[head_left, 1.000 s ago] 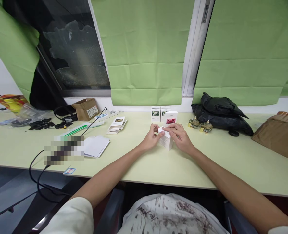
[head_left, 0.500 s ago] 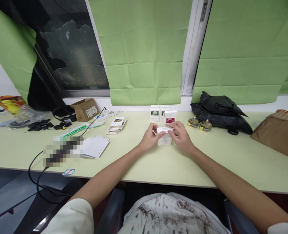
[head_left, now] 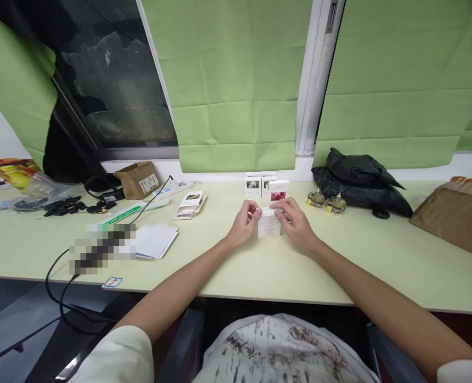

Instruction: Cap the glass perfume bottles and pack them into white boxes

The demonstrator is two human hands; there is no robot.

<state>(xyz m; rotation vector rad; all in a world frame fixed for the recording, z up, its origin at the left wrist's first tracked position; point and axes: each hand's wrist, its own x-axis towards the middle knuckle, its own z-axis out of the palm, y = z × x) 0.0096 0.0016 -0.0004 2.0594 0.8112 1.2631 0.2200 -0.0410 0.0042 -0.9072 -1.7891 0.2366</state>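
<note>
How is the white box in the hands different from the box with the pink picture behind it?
The white box is gripped by the left hand and right hand; the pink-picture box stands untouched. The held box's front shows faint print only, while the other bears a pink image. The held box sits nearer. Both are small, white and upright.

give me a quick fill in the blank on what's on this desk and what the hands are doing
1. Both hands, left hand and right hand, hold a small ____ box.
2. The bag beside the two gold bottles is ____.
3. The blinds over the window are ____.

Missing words: white; black; green
</note>
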